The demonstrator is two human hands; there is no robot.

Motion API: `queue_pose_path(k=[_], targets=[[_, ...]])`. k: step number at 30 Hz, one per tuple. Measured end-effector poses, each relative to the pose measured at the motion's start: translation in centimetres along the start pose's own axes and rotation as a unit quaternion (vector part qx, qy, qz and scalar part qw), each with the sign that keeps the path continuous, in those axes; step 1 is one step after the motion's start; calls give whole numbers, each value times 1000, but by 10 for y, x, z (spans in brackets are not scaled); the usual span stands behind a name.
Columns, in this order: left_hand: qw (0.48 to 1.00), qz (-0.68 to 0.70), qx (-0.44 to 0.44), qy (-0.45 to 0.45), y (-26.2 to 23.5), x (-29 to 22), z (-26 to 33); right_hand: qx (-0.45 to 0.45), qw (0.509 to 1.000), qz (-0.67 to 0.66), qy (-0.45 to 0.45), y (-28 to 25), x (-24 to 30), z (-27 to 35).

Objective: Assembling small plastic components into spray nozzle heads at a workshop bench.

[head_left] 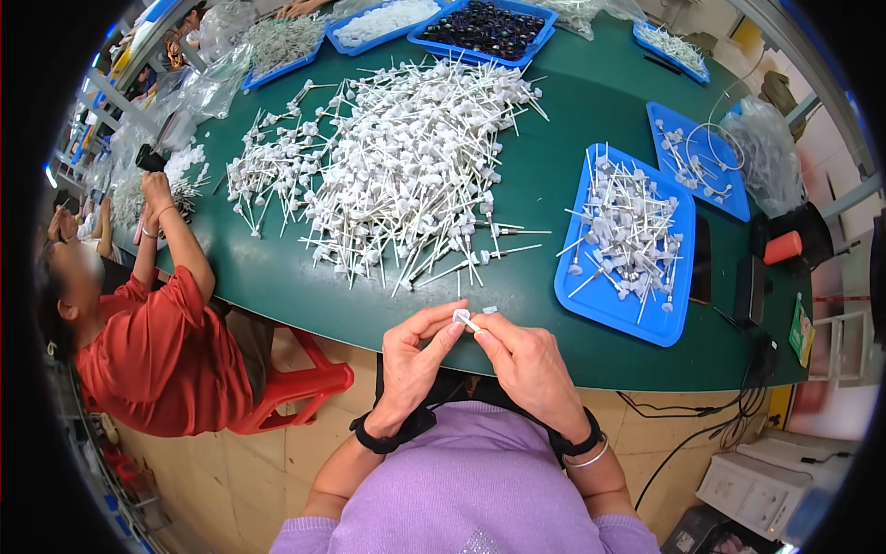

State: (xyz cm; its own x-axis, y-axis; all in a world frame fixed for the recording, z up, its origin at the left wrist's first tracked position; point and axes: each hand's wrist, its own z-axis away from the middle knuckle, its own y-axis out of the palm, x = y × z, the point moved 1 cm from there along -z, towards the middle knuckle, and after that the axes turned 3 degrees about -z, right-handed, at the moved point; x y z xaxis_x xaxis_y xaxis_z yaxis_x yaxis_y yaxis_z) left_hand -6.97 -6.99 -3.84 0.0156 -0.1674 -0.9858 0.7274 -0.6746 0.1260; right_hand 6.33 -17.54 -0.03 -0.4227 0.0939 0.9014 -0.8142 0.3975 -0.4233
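Observation:
Close to the table's front edge, my left hand (411, 362) pinches the white cap end of a small white plastic part with a thin stem (462, 317). The stem side of the same part sits between the thumb and fingers of my right hand (530, 358). Beyond my hands lies a big heap of similar white stemmed parts (406, 162), loose on the green table (544, 268). To the right, a blue tray (669, 323) holds many more of them. A small pale piece (490, 309) shows just behind my right fingers.
Farther right is a second blue tray (736, 205) with a few parts, beside a clear plastic bag (773, 157). Blue trays with dark pieces (480, 30) and white pieces (386, 20) line the back. At left, a person in red (166, 360) works near a red stool (305, 392).

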Motion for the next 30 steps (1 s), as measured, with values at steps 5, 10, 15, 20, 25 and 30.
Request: queue_pose_path(k=[5,10,15,20,25,30], targets=[[999,37,10,-11,0,2,-1,26,995,-77,57,0,-6,-1],[999,51,14,-11,0,4,0,41,994,-78,65,-2,-6,-2],[999,46,15,-3,-2,6,0,49,995,-58,64,-5,-1,-4],[1000,6,4,6,0,4,1,41,991,-117,57,1,-11,-2],[971,-196,-25,134,-1,2,2,114,947,-262,144,5,-28,0],[915,-342,-36,213,-2,-4,3,117,945,-269,144,5,-31,0]])
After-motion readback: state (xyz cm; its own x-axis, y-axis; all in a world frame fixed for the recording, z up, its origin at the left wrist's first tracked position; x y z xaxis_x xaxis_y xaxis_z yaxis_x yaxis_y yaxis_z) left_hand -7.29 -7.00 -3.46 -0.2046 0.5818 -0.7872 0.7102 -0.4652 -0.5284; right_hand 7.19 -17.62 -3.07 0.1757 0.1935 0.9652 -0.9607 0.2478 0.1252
